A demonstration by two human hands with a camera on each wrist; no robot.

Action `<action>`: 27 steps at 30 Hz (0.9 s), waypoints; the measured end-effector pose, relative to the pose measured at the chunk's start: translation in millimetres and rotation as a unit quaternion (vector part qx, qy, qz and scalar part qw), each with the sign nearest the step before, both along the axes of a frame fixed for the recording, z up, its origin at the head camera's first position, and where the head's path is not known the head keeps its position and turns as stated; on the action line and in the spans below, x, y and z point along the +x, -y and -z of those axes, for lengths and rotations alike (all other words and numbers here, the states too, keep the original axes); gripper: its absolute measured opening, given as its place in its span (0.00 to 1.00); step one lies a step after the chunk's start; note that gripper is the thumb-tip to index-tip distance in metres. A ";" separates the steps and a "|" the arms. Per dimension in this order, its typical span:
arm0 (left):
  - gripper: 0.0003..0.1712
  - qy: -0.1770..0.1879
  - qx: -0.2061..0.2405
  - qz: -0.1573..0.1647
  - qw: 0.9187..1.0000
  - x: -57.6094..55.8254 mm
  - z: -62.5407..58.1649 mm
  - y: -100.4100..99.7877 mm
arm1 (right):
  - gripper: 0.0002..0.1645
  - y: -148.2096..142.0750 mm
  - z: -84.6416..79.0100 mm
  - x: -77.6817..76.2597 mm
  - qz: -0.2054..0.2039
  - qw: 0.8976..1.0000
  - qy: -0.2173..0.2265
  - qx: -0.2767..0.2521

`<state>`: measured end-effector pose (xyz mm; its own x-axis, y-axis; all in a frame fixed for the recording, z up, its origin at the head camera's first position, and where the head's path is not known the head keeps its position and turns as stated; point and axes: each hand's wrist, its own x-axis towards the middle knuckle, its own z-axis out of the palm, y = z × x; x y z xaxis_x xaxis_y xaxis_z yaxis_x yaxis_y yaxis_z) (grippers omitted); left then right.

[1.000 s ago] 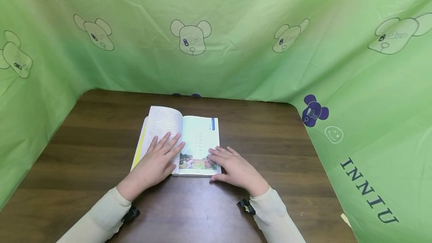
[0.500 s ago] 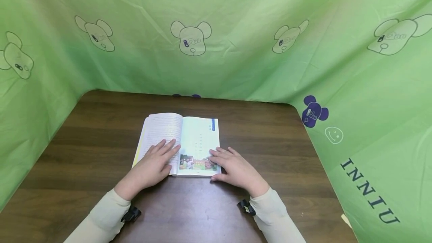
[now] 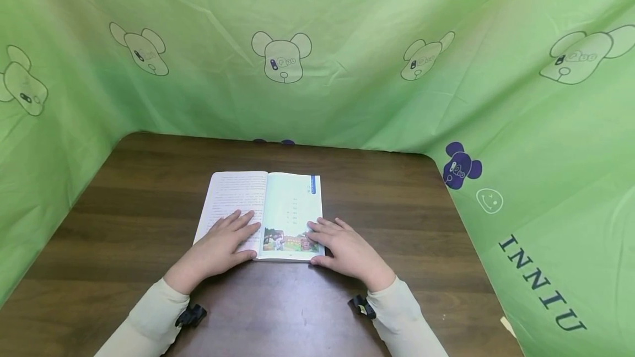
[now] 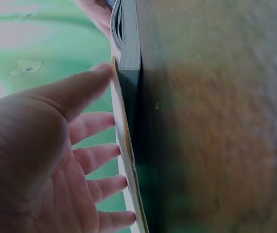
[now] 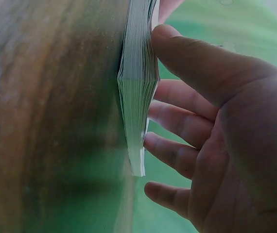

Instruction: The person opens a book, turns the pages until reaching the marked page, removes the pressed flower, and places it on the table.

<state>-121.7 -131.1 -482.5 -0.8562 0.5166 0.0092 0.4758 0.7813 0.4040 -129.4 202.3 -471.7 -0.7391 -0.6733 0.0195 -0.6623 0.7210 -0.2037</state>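
Note:
A book (image 3: 290, 197) lies open on the brown wooden table, text on its left page and a coloured picture low on its right page. My left hand (image 3: 215, 249) rests on the lower part of the left page, fingers spread, thumb by the spine. In the left wrist view, the fingertips (image 4: 110, 149) of that hand touch the thin left side of the book. My right hand (image 3: 349, 249) lies over the lower right corner, its fingers extended. The right wrist view shows the thick page block (image 5: 137, 97) with the right thumb against its edge.
The wooden table (image 3: 397, 208) stretches around the book on all sides. A green curtain (image 3: 347, 109) with printed bear heads surrounds the table's back and sides. A small pale object (image 3: 508, 326) sits at the right edge.
The raised left page has come down flat, covering the yellow strip at the left edge. My left hand has slid slightly toward me with it. The right hand stays in place.

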 end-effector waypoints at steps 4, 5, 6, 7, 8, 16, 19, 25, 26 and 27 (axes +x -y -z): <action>0.37 0.010 0.002 -0.007 1.000 -1.0 1.2 -0.7 | 0.35 0.3 -0.2 0.0 -0.004 1.000 0.002 0.000; 0.37 0.013 0.004 -0.009 1.000 -1.1 1.7 -1.1 | 0.35 0.5 0.1 -0.1 -0.005 1.000 0.002 0.000; 0.37 0.014 0.006 -0.010 1.000 -1.3 1.9 -1.6 | 0.36 0.7 0.4 -0.2 -0.006 1.000 0.001 -0.001; 0.37 0.017 0.008 -0.012 1.000 -1.3 2.1 -2.2 | 0.36 0.8 0.8 -0.3 -0.007 1.000 0.000 -0.001; 0.37 0.020 0.011 -0.013 1.000 -1.6 2.5 -2.9 | 0.37 0.9 1.1 -0.3 -0.007 1.000 -0.002 -0.001; 0.36 0.040 0.025 -0.014 0.999 -1.6 1.8 -3.0 | 0.35 0.3 1.2 -0.4 -0.014 1.000 -0.018 0.008; 0.36 0.041 0.029 -0.014 0.999 -1.6 2.0 -1.6 | 0.34 0.0 1.0 -0.6 -0.017 1.000 -0.011 0.006; 0.37 0.033 0.018 -0.020 0.999 -0.6 3.5 -3.0 | 0.29 -0.2 0.9 -0.9 -0.027 0.999 -0.015 0.010; 0.37 0.030 0.016 -0.021 0.999 -0.1 3.5 -3.6 | 0.28 -0.1 0.5 -0.7 -0.030 0.999 -0.020 0.013; 0.37 0.029 0.014 -0.022 0.999 0.4 3.4 -4.4 | 0.26 -0.3 0.0 -0.6 -0.034 0.999 -0.027 0.017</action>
<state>-121.3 -126.7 -485.9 -0.8776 0.4786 -0.0274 0.4164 0.7893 0.4513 -130.0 202.6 -471.7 -0.6900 -0.7230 0.0335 -0.7193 0.6799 -0.1429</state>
